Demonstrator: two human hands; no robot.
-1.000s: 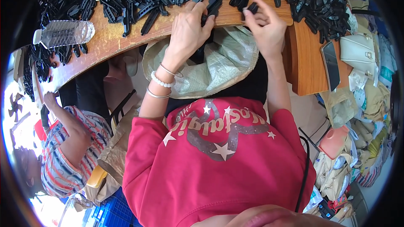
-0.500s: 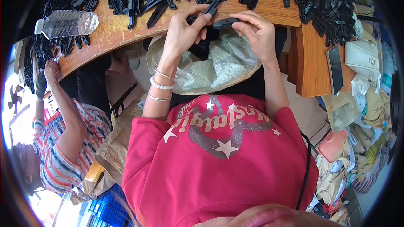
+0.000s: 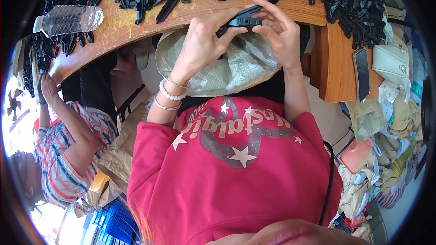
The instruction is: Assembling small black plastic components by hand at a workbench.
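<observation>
Two black plastic parts (image 3: 244, 21) are pressed together at the table's near edge, one lying along the other. My left hand (image 3: 206, 41) grips their left end between thumb and fingers. At the right end, my right hand (image 3: 280, 36) has its thumb and fingertips closed on the same parts. Below both hands, a pale woven sack (image 3: 231, 75) hangs open between my lap and the table; its contents are mostly hidden. Loose long black parts (image 3: 168, 9) lie on the wooden table (image 3: 122, 29) beyond my hands.
A clear bottle (image 3: 72, 20) lies on its side at left, near a co-worker's hands (image 3: 49, 88). Heaped black parts (image 3: 349, 11) cover the right corner. A phone (image 3: 361, 75) and a white handbag (image 3: 390, 63) are at right, beside piled bags and cloth (image 3: 363, 186).
My hands have come together. The black parts, held apart in each hand before, now meet between my fingers. The view has shifted slightly.
</observation>
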